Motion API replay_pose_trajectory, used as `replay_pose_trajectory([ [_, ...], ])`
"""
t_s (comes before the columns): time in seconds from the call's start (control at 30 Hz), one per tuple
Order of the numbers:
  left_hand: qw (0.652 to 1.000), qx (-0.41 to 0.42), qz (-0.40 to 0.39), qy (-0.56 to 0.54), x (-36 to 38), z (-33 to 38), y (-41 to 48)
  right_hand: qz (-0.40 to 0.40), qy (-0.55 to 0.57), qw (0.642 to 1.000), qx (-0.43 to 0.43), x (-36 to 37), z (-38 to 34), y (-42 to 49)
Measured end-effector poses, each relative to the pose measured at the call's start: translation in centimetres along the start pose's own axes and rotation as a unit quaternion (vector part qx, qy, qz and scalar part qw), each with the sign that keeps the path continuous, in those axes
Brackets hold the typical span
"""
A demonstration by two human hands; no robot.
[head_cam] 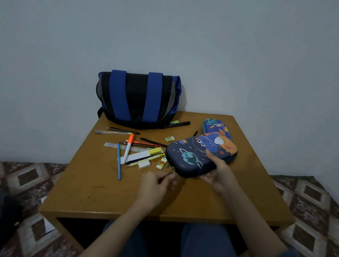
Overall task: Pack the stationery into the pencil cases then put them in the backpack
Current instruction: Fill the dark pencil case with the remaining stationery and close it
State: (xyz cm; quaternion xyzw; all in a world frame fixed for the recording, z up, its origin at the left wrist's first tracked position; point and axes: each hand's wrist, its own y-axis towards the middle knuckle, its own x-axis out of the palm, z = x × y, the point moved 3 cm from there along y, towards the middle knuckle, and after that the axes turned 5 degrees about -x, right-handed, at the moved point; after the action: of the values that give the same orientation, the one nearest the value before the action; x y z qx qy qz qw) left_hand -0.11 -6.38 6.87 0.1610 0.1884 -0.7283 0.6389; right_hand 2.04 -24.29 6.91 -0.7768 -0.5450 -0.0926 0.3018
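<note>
Two cases, one backpack [138, 99], three small erasers [144, 164] and a loose heap of pens [129, 146] sit on the table [102, 193]. The near case [189, 155] is navy, with a ringed planet, stars and a helmeted cartoon creature. The right hand [219, 174] grips its front edge and holds it tilted, while the left hand [158, 184] pinches its zip pull [172, 170]. The far case [214, 126] is half hidden behind it. The pens overlap, so their count is unclear

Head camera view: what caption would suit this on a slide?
A person's right hand holds a space-print pencil case while the left hand pinches its zipper pull, pens scattered near a blue backpack.
</note>
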Motion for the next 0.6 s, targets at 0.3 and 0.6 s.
replay_pose_trajectory([
  [0.3,0.993,-0.046,0.070,-0.089,-4.4,-1.1,1.1,-0.144,-0.104,0.982,0.060,-1.1,0.8,-0.9],
  [0.6,0.994,-0.006,0.075,-0.079,-6.1,0.9,3.9,-0.262,-0.083,0.956,0.106,-0.8,1.6,-2.3],
])
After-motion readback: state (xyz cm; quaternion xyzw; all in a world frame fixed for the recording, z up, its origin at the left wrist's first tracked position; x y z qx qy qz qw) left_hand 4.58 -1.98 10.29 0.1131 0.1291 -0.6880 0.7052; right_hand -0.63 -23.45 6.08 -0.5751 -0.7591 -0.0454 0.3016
